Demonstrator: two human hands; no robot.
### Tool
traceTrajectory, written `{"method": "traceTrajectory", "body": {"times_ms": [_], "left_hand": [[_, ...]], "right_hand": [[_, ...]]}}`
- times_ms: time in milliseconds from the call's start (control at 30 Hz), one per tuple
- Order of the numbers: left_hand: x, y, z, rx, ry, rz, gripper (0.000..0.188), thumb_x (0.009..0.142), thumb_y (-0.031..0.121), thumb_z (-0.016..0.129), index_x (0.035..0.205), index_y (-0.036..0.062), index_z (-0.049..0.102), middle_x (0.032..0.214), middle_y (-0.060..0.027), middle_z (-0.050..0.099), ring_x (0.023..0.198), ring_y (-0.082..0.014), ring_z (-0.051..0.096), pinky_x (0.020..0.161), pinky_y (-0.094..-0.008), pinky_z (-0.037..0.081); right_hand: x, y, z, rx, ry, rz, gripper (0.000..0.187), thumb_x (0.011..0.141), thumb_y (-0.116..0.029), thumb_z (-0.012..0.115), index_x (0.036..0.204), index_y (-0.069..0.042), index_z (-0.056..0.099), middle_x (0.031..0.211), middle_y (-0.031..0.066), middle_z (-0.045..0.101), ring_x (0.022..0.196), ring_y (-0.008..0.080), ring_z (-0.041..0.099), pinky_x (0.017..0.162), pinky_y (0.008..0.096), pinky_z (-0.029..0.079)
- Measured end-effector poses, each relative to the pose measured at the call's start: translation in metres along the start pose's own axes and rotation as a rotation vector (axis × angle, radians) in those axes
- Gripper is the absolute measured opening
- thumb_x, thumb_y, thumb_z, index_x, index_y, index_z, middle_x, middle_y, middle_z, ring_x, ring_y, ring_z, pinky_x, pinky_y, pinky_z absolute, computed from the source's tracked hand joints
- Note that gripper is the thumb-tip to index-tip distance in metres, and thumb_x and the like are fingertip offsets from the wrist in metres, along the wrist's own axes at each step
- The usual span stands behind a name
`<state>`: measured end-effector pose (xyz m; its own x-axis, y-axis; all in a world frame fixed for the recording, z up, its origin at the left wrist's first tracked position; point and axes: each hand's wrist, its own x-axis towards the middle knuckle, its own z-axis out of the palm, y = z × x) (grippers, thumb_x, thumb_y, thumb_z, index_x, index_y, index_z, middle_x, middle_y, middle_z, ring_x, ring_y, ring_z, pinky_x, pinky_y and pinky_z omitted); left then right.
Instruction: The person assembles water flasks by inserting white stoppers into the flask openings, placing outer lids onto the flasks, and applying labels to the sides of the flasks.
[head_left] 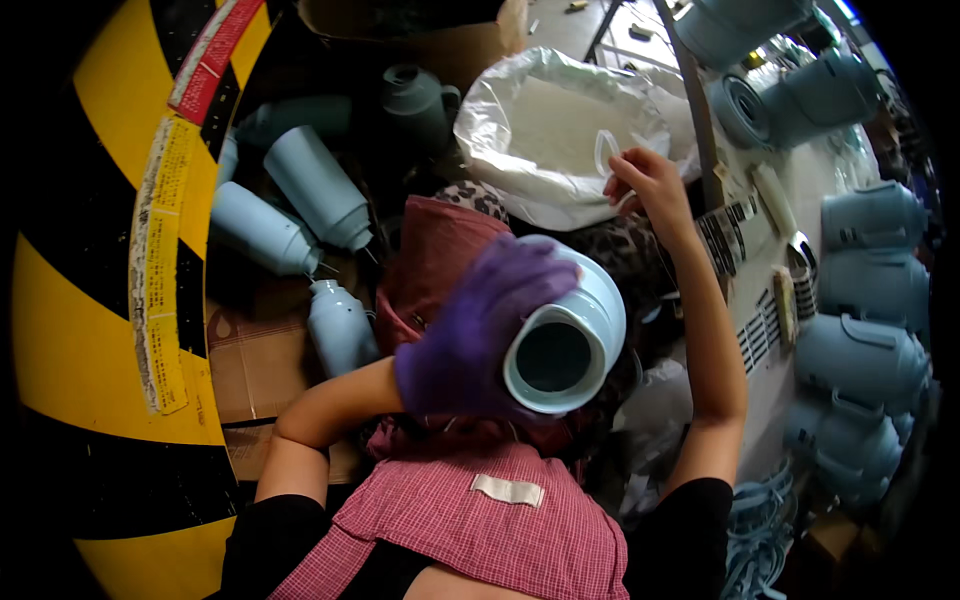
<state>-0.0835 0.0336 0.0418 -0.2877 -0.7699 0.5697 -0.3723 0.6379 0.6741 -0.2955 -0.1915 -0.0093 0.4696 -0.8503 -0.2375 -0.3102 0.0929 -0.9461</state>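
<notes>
Beside the striped panel (pixel 80 335), the left hand (pixel 490 310) clamps a pale-blue vessel (pixel 603 300) before the red apron (pixel 440 500); the right hand (pixel 645 182) pinches a white loop (pixel 601 152). Loop pick-up seems underway; fitting would demand alignment.

1 wide head view, steeply downward, the left hand (pixel 485 320) near, rim perhaps unreadable
</notes>
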Motion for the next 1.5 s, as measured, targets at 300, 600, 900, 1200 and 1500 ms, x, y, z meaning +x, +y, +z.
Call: {"method": "traceTrajectory", "body": {"times_ms": [300,600,900,1200,1500], "left_hand": [[0.022,0.065,-0.032,0.784,0.028,0.264,0.031,0.074,0.033,0.081,0.102,0.0280,0.068,0.125,0.0009,0.069,0.141,-0.0387,0.039,0.121,-0.0610,0.023],[0.011,0.036,-0.020,0.599,-0.121,0.161,0.040,0.086,0.053,0.068,0.083,0.0127,0.068,0.128,-0.0145,0.064,0.130,-0.0443,0.051,0.106,-0.0710,0.030],[-0.012,0.029,0.021,0.735,0.014,-0.005,0.075,0.076,0.072,0.065,0.104,0.0034,0.071,0.123,-0.0258,0.061,0.118,-0.0404,0.058,0.104,-0.0648,0.036],[0.000,0.037,0.025,0.756,-0.049,-0.065,0.067,0.067,0.064,0.075,0.096,0.0042,0.072,0.122,-0.0170,0.059,0.116,-0.0369,0.054,0.098,-0.0546,0.041],[-0.001,0.027,0.017,0.226,-0.001,-0.068,0.036,0.060,0.016,0.092,0.081,0.0014,0.067,0.138,-0.0279,0.054,0.116,-0.0427,0.060,0.095,-0.0449,0.050]], "right_hand": [[-0.205,-0.116,0.048,0.270,-0.254,0.059,0.014,0.090,-0.010,0.073,0.090,0.002,0.065,0.059,0.0010,0.056,0.048,0.0057,0.049,0.045,0.0210,0.033],[-0.191,-0.080,0.072,-0.179,0.108,-0.306,0.021,0.075,0.002,0.065,0.096,0.002,0.069,0.086,0.0037,0.056,0.073,0.0140,0.053,0.066,0.0265,0.042],[-0.182,-0.081,0.061,-0.572,0.014,-0.557,0.031,0.077,-0.016,0.078,0.107,-0.012,0.070,0.105,0.0098,0.064,0.096,0.0285,0.063,0.086,0.0381,0.051],[-0.172,-0.104,0.056,-1.047,-0.306,-0.636,0.013,0.082,-0.016,0.071,0.082,-0.004,0.077,0.135,0.0109,0.061,0.116,0.0309,0.060,0.095,0.0409,0.053],[-0.167,-0.094,0.043,-0.777,-0.350,-0.602,0.019,0.088,-0.020,0.073,0.093,-0.003,0.080,0.143,0.0227,0.054,0.125,0.0386,0.053,0.105,0.0442,0.045]]}}
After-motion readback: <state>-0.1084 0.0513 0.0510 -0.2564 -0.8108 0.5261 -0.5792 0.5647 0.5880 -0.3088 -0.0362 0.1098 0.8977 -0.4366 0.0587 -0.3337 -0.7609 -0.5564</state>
